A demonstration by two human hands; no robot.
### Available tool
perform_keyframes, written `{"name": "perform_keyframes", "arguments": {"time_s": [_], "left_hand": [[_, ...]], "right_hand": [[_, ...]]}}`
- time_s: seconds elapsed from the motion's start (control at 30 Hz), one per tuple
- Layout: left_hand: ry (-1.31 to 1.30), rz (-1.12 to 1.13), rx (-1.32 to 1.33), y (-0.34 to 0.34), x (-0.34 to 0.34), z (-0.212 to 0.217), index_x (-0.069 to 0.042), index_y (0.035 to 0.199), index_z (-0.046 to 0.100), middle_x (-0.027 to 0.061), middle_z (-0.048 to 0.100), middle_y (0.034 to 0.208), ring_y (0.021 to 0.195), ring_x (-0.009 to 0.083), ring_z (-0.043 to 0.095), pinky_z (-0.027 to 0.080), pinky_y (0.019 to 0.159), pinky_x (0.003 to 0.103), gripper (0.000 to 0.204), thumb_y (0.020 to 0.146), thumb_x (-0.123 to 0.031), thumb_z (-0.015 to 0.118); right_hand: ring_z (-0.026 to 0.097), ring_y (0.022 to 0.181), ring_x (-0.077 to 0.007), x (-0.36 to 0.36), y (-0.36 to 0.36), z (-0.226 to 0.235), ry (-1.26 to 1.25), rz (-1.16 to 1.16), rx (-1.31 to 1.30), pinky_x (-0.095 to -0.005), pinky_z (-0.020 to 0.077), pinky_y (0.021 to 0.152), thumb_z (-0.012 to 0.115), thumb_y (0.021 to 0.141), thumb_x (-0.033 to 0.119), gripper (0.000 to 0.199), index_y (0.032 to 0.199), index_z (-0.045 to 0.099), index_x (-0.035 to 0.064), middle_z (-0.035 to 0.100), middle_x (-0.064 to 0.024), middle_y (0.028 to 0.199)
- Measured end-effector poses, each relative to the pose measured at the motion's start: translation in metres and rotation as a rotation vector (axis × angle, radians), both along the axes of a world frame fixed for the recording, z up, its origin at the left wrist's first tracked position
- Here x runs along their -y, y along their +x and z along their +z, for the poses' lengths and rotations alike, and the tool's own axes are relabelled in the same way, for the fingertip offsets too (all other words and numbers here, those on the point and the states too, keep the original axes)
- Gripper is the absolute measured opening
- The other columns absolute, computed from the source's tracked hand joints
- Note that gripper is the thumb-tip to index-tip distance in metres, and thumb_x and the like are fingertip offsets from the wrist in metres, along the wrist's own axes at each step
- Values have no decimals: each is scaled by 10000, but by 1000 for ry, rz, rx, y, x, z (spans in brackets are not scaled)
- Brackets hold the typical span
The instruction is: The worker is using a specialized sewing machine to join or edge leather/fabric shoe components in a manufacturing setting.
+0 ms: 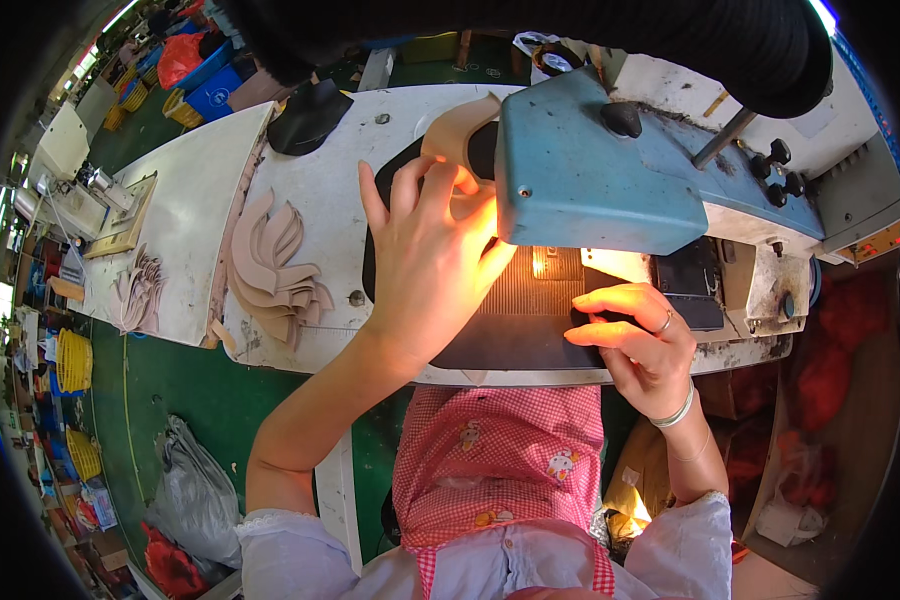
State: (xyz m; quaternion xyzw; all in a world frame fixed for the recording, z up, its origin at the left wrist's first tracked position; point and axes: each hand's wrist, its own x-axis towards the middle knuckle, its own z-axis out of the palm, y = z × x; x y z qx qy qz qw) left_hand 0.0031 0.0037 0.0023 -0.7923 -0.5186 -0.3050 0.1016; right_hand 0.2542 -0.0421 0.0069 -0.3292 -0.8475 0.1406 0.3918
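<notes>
Needle area hidden behind blue machine head (590, 170); beige piece (457, 130) partly covered (left hand (425, 265) over it).

Bright daylight across the white worktable (190, 200), warm lamp glow under the blue metal machine head (590, 170) lighting the left hand (430, 265), heavy fisheye bending, black vignette at rim, far edges soft and blurred

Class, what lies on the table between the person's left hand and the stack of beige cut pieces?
Head view: bare white table, with a small round knob.
</notes>
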Motion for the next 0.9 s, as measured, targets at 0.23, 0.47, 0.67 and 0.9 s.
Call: {"name": "perform_keyframes", "arguments": {"time_s": [0.23,0.47,0.67,0.9], "left_hand": [[-49,31,143,-9,-16,-3,-94,1008,748,166,558,1334,1349,388,470,327,1151,627,290,780,-239,853],[1,-149,540,-88,-51,-7,-57,1074,737,84,690,1190,1188,263,640,455,1069,361,224,887,34,654],[-137,130,548,-234,25,-83,-146,1069,779,62,682,1211,1284,316,570,423,1106,441,281,835,-8,706],[12,328,195,-179,47,-117,-181,1092,781,96,635,1315,1318,352,531,423,1109,463,257,845,-108,784]], "right_hand": [[742,916,-242,40,-16,-17,-44,340,-139,-358,618,741,725,741,41,195,909,804,103,757,-77,1042],[740,886,-305,39,-56,-69,-385,216,106,-381,587,835,702,885,-19,263,1133,755,51,745,-128,1114],[722,931,-333,25,-72,-106,-422,31,216,-401,558,834,735,943,97,232,1167,753,39,739,-171,1078],[685,1002,-353,-11,-97,-153,-48,-169,330,-456,535,900,732,967,288,335,1190,728,38,722,-163,1124]]}}
